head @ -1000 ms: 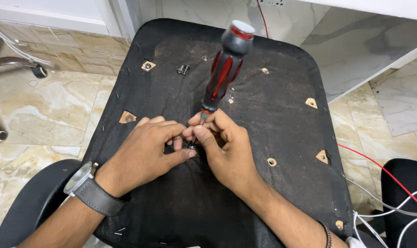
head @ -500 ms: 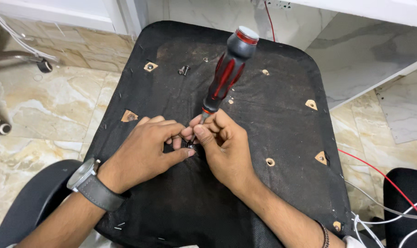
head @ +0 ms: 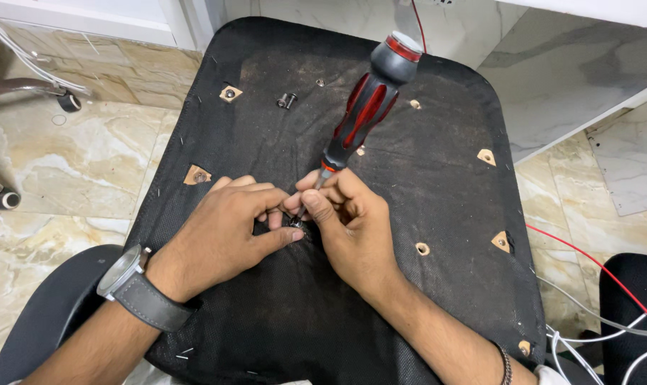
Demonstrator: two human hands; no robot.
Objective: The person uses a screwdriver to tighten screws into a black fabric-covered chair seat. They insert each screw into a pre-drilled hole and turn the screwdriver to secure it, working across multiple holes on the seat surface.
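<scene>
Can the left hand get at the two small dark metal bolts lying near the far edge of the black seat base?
Probably yes: bare fabric lies between the left hand and two small dark metal bolts; nothing blocks it.

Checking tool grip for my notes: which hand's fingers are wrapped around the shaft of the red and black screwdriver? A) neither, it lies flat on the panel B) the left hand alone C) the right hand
C: the right hand pinches the screwdriver low on its shaft, while the left hand meets it at the tip.

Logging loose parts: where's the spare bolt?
Head view: the bolt lies on the upturned black seat base, far left, beside a corner bracket.
</scene>
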